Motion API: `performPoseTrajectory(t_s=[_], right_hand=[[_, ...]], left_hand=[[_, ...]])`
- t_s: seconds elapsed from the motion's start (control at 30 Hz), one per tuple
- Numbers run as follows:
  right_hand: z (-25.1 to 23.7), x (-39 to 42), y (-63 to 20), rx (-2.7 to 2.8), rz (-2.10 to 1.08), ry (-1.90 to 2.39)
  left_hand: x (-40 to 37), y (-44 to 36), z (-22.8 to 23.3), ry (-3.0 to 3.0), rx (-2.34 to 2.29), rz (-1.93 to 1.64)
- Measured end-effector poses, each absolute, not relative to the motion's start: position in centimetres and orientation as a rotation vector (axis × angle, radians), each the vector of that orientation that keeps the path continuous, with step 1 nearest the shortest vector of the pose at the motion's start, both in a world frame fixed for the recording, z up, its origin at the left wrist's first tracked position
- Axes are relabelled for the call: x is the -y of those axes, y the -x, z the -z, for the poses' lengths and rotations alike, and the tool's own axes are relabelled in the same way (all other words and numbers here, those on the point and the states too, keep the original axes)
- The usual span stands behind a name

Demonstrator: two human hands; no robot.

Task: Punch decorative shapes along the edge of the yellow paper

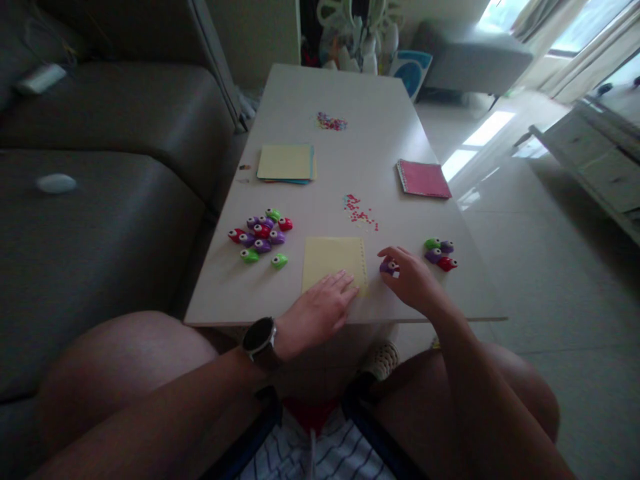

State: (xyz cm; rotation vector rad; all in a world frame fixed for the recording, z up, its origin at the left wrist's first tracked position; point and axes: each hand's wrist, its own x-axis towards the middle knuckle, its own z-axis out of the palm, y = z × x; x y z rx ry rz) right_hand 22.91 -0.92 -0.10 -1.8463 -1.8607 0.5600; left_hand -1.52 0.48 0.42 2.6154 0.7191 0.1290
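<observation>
Pressing flat, fingers spread, the left hand (320,308) pins a yellow paper sheet (334,262) near the front edge of the table (365,120). Just right of the sheet, the right hand (407,275) pinches a purple paper punch (389,267). More punches lie in a left cluster (261,236) and a smaller right group (439,253).

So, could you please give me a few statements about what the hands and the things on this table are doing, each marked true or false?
1. The left hand lies flat on the yellow sheet. True.
2. The right hand holds a purple punch. True.
3. The pink notebook lies under the left hand. False: it lies far off, near the right edge of the table.
4. The large cluster of punches sits right of the sheet. False: left of it.
5. The watch is on the left wrist. True.
</observation>
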Motion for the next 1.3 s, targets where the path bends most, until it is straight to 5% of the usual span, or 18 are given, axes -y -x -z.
performPoseTrajectory(t_s=[0.3, 0.7, 1.3], right_hand=[[-0.9, 1.5, -19.7, 1.496, -1.003, 1.428], [-1.0, 1.6, -18.3, 1.29, -1.214, 1.209], [-2.4, 1.1, -20.1, 1.204, -0.759, 1.514]], left_hand=[[-1.7, 0.9, -1.6, -2.289, -0.779, -0.624], [-2.0, 1.1, -1.9, -2.291, -0.732, -0.674], [-6.7, 7.1, -5.4, -2.613, -1.158, 0.204]])
